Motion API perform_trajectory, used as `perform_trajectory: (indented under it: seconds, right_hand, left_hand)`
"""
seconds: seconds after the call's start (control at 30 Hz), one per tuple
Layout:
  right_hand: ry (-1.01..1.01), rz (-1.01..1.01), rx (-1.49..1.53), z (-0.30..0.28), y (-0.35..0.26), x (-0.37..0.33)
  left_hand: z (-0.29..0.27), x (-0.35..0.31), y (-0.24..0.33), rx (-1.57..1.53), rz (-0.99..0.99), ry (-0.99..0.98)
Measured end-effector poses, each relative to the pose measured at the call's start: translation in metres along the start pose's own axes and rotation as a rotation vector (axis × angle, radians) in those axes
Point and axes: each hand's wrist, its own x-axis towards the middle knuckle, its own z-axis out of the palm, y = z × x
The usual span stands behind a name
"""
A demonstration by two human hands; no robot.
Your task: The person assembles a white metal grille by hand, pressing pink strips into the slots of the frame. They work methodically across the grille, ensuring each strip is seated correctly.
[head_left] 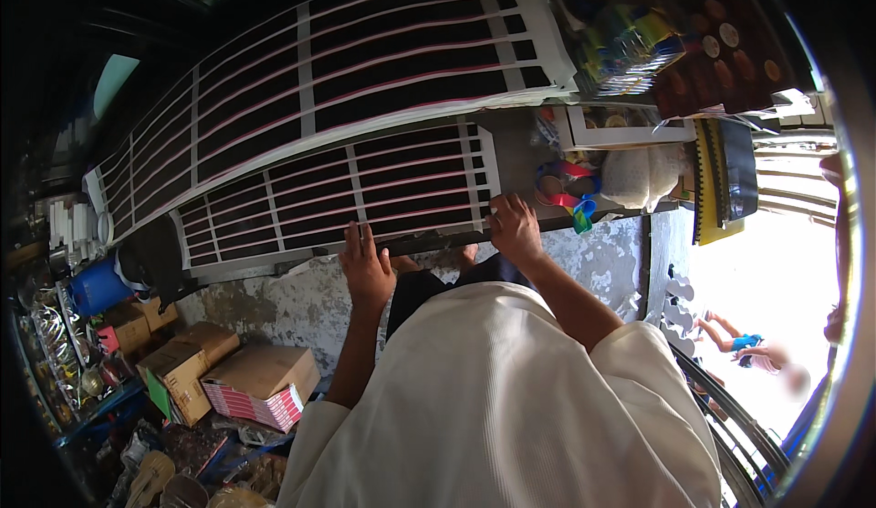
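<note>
A sheet printed with long black panels [315, 196], divided by white and red lines, lies flat on the dark table [516, 157] before me. My left hand [368, 268] rests at its near edge, fingers stretched out and pointing away from me. At the sheet's right end is my right hand [516, 230], fingers apart and slightly bent, fingertips touching the white margin near the corner. Neither hand lifts anything. Just behind lies a thicker stack of larger sheets [365, 61] with the same black panels and white margins.
Coloured ribbon rolls [568, 188] and a white-framed box [625, 132] stand right of the sheet. Cardboard boxes [260, 376] and a blue container [96, 286] are at lower left. A railing [730, 412] borders the bright opening, where a person [753, 353] is visible below.
</note>
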Motion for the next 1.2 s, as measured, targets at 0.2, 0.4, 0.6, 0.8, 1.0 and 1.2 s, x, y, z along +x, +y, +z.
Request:
perform_trajectory:
  seconds: [0.2,0.4,0.6,0.8,1.0,1.2]
  right_hand:
    - [-0.012,-0.003,0.029,0.000,0.000,0.004]
    - [-0.070,0.029,-0.001,0.004,-0.004,0.008]
    - [-0.049,0.065,0.138,0.016,0.000,0.012]
    - [-0.091,0.299,0.203,0.018,0.002,0.019]
    - [-0.058,0.289,0.117,0.016,0.002,0.028]
    - [-0.122,0.329,0.124,0.010,0.003,0.033]
  left_hand:
    - [-0.005,0.010,-0.005,0.061,-0.055,-0.143]
    - [-0.009,0.014,-0.008,0.045,-0.077,-0.201]
    - [-0.008,0.013,-0.008,0.038,-0.081,-0.212]
    - [-0.002,0.009,-0.004,0.039,-0.121,-0.240]
    - [0.000,0.008,-0.007,0.052,-0.131,-0.278]
    - [0.000,0.007,-0.010,0.053,-0.139,-0.288]
